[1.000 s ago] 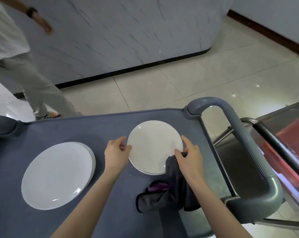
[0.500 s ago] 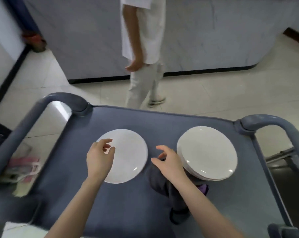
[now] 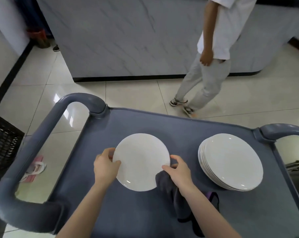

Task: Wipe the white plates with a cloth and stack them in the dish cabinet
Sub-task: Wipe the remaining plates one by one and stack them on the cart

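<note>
A white plate (image 3: 142,160) lies in the middle of the grey-blue cart top (image 3: 162,124). My left hand (image 3: 106,166) grips its left rim, thumb on top. My right hand (image 3: 178,171) pinches the plate's right rim. A dark grey cloth (image 3: 164,183) is bunched under that palm and trails toward me over the cart. A stack of several white plates (image 3: 231,160) stands to the right, apart from both hands. No dish cabinet is in view.
The cart has raised handles at the left (image 3: 42,134) and right (image 3: 282,130). Another person (image 3: 208,66) walks close beyond the cart's far edge, in front of a marble-look counter (image 3: 128,40). A black crate (image 3: 3,141) stands on the floor at left.
My hands have left the right-hand stack and now close on the rims of the other plate. My view has swung left, and the other person has walked from left to right.
</note>
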Available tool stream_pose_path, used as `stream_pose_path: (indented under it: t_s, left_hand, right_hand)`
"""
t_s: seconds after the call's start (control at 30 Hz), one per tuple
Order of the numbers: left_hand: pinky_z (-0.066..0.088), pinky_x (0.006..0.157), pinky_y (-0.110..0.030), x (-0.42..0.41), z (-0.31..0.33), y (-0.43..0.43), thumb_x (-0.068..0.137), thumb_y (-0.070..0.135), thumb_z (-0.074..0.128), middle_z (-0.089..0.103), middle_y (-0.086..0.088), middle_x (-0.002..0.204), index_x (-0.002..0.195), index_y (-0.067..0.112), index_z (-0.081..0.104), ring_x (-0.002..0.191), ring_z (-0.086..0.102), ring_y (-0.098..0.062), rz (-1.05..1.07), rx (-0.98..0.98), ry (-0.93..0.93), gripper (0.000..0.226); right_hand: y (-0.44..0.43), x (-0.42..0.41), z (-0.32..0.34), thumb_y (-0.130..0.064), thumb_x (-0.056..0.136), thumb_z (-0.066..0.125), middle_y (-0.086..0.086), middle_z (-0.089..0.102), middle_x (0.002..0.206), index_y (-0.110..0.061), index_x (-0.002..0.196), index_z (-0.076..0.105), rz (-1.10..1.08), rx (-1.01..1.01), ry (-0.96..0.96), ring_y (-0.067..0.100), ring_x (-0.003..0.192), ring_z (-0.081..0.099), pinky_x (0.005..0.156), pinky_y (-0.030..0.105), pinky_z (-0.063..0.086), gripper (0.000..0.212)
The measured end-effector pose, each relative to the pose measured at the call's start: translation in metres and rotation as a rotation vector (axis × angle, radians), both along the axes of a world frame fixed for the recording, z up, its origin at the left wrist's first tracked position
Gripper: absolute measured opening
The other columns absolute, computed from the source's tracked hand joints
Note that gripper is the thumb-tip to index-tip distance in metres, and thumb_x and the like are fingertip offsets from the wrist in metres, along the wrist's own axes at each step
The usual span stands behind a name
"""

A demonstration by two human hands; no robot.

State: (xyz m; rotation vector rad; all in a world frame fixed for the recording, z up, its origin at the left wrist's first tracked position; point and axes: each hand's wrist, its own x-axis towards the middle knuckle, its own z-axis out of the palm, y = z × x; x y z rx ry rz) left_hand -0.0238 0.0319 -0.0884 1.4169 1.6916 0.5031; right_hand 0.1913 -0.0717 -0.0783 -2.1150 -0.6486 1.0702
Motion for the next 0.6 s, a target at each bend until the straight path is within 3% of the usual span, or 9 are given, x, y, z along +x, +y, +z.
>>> stream_pose_path:
  t_s: [0.1, 0.3, 0.5, 0.6]
  left_hand:
    - [0.049, 0.077, -0.029, -0.003, 0.005, 0.004, 0.077, -0.001, 0.066, 0.069, 0.010, 0.088, 0.113, 0.018, 0.068, 0.085, 0.065, -0.012, 0.025, -0.045, -0.046, 0.041]
    - [0.054, 0.093, -0.041, 0.002, 0.011, 0.001, 0.078, 0.001, 0.067, 0.071, 0.009, 0.093, 0.116, 0.022, 0.068, 0.090, 0.066, -0.013, 0.052, -0.069, -0.128, 0.043]
    - [0.050, 0.084, -0.035, 0.014, 0.014, -0.002, 0.080, -0.002, 0.064, 0.066, 0.007, 0.096, 0.114, 0.025, 0.065, 0.088, 0.063, -0.013, 0.100, -0.090, -0.218, 0.043]
    - [0.049, 0.085, -0.036, 0.019, 0.015, -0.006, 0.082, -0.001, 0.062, 0.067, 0.005, 0.102, 0.113, 0.027, 0.063, 0.095, 0.063, -0.019, 0.108, -0.111, -0.243, 0.042]
  right_hand:
    - [0.000, -0.001, -0.001, -0.020, 0.087, 0.071, -0.003, 0.065, 0.094, -0.027, 0.126, 0.056, -0.014, 0.005, 0.014, 0.004, 0.086, 0.059, 0.067, 0.015, 0.044, 0.043]
    - [-0.007, -0.001, -0.003, -0.016, 0.086, 0.070, -0.002, 0.070, 0.094, -0.030, 0.118, 0.061, -0.050, 0.041, 0.055, 0.009, 0.092, 0.065, 0.079, 0.024, 0.052, 0.036]
    - [-0.014, 0.008, -0.001, -0.014, 0.087, 0.066, -0.006, 0.072, 0.087, -0.040, 0.105, 0.063, -0.005, 0.077, 0.027, 0.011, 0.090, 0.067, 0.083, 0.028, 0.054, 0.031]
    - [-0.014, 0.013, 0.000, -0.015, 0.087, 0.064, -0.006, 0.071, 0.084, -0.038, 0.107, 0.066, 0.039, 0.089, 0.015, 0.014, 0.090, 0.066, 0.082, 0.030, 0.053, 0.032]
